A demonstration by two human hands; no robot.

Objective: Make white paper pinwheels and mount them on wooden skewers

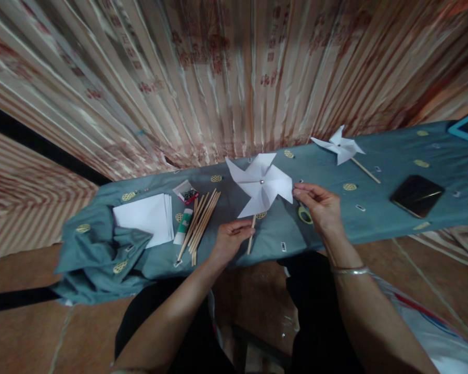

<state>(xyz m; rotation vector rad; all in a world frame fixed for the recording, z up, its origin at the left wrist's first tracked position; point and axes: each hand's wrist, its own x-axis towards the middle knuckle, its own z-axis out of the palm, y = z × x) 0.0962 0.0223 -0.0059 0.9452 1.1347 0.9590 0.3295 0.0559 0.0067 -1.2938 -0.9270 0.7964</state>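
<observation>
A white paper pinwheel (262, 183) on a thin wooden stick stands over the blue-grey cloth (374, 218). My left hand (229, 239) is closed round the stick just below the paper. My right hand (320, 205) pinches the tip of the pinwheel's right blade. A roll of tape (304, 214) lies under my right palm.
A second finished pinwheel (341, 147) lies at the back right. Wooden sticks (199, 224), a glue stick (184, 224), a stack of white paper (146, 217) and a small bag of pins (186, 192) lie to the left. A dark phone (416, 195) lies at right.
</observation>
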